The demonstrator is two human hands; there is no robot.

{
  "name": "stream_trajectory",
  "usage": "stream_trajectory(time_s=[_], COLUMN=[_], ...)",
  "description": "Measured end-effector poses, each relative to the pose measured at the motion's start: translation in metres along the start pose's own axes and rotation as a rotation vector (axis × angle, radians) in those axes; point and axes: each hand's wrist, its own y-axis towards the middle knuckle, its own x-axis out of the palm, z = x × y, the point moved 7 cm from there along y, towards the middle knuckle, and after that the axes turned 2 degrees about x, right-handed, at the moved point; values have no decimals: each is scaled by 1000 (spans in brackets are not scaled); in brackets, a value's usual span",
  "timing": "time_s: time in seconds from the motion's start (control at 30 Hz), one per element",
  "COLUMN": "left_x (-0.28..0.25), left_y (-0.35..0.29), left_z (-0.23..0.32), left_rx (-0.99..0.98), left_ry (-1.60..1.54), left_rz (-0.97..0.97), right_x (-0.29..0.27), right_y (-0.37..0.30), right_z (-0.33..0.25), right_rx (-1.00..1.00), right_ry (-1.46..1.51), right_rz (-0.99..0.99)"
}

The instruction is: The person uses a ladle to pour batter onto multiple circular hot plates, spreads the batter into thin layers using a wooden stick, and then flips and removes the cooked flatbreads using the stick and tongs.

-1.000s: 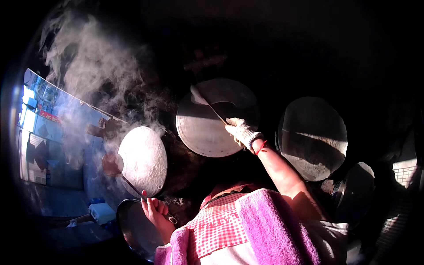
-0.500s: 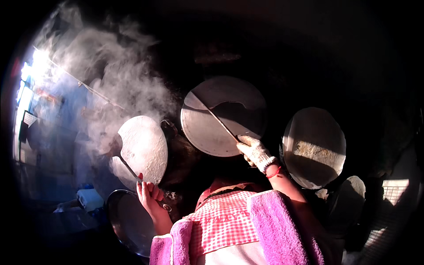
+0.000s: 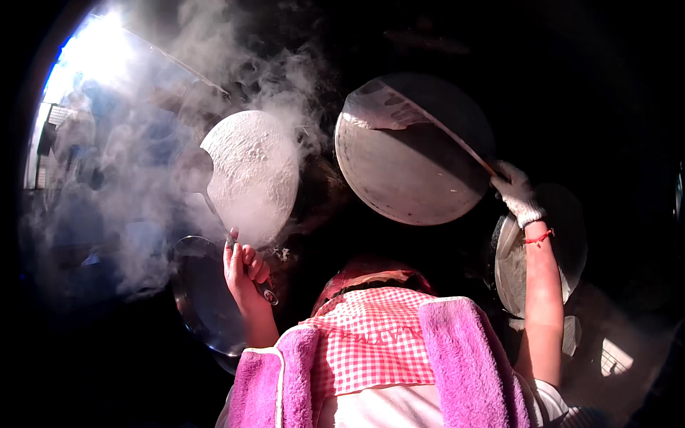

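My left hand (image 3: 245, 265) is bare and wrapped round the handle of a ladle (image 3: 194, 170). Its round bowl hangs at the left edge of a round surface covered with a white pancake-like layer (image 3: 251, 175), which has a bubbly texture. In a knitted white glove, my right hand (image 3: 515, 191) grips the end of a long thin stick (image 3: 449, 133). That stick lies slantwise across the middle round griddle (image 3: 399, 178). Under its far part, a pale wet smear of batter (image 3: 382, 110) covers the griddle's upper left; the upper right lies in shadow.
Another round griddle (image 3: 512, 274) stands at the right, partly behind my right forearm. A dark shallow pan (image 3: 207, 296) sits at the lower left. Steam (image 3: 128, 207) drifts over the left side, blurring what lies behind. Deep shadow hides much of the surroundings.
My right hand has moved right and away from me with the stick, and the batter smear now shows pale at the griddle's upper left. The whole view has shifted. My left hand keeps the ladle.
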Motion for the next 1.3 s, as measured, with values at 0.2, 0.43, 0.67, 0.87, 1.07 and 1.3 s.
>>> stream_trajectory(time_s=[0.2, 0.43, 0.67, 0.87, 1.07, 1.3], left_x=[9, 21, 26, 84, 88, 76], left_y=[11, 26, 61, 69, 51, -16], left_z=[-9, -16, -21, -38, -64, -76], left_rx=[-123, -202, -144, 291, 346, 216], left_ry=[-49, 170, 825, 1374, 1565, 1372], left_rz=[-31, -47, -26, -346, -413, -687], right_x=[32, -24, 55, 29, 117, 102], right_y=[16, -15, -14, 9, 16, -133], right_z=[-77, -11, -90, -18, -73, 1], right_rx=[184, 219, -126, 209, 91, 307], right_ry=[161, 143, 5, 158, 222, -176], right_rz=[-206, 48, -136, 133, -144, -11])
